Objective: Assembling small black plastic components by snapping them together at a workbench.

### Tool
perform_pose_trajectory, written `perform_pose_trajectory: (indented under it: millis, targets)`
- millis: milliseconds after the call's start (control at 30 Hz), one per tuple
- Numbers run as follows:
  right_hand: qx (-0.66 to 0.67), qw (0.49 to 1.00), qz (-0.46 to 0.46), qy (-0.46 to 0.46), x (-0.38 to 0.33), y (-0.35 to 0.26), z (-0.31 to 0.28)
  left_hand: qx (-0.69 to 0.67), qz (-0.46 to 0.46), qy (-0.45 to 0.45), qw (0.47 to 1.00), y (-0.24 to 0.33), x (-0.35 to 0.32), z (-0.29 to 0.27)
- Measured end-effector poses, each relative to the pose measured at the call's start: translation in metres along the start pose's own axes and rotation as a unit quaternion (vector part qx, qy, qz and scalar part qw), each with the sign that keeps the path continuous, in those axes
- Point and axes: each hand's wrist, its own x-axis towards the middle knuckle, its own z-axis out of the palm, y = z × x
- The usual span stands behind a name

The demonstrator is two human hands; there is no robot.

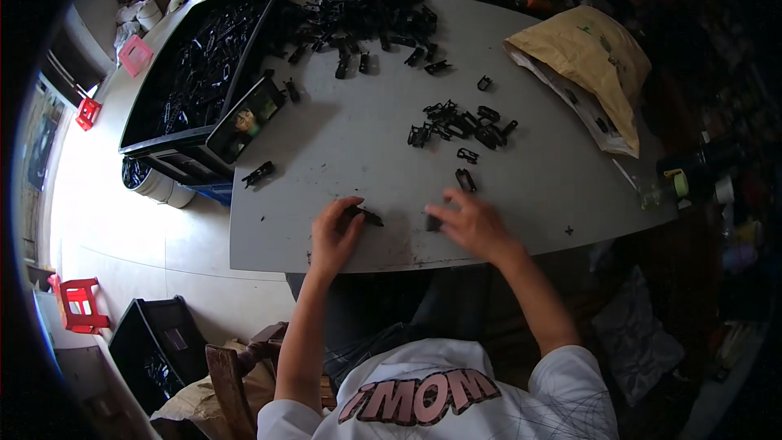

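Note:
Near the table's front edge, my left hand (pixel 332 232) is closed round a small black plastic part (pixel 371 218), whose pointed end sticks out past the fingers toward the right. To its right, my right hand (pixel 476 228) hovers low over the table, its fingers smeared by motion. A dark patch shows under those fingertips, and I cannot tell whether it is a held part or a shadow. Just beyond the right hand lies a black frame-shaped part (pixel 465 180), with another black part (pixel 467 155) behind it. Farther off sits a small pile of similar black parts (pixel 464 125).
A large black crate (pixel 244 73) full of black parts stands at the left, a phone (pixel 247 119) with a lit screen leaning on it. Black parts (pixel 358 20) are heaped at the table's far side. An open brown paper bag (pixel 582 65) lies at the right. One part (pixel 258 173) lies left.

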Motion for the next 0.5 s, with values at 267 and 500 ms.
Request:
perform_pose_trajectory:
  millis: [267, 500]
  targets:
    - [0.012, 0.972, 0.212, 0.097, 0.018, -0.032, 0.016, 0.004, -0.042, -0.016, 0.999, 0.007, -0.003, -0.005]
    - [-0.072, 0.961, 0.259, 0.069, -0.004, 0.022, 0.029, 0.012, -0.079, -0.041, 0.996, 0.009, -0.004, -0.005]
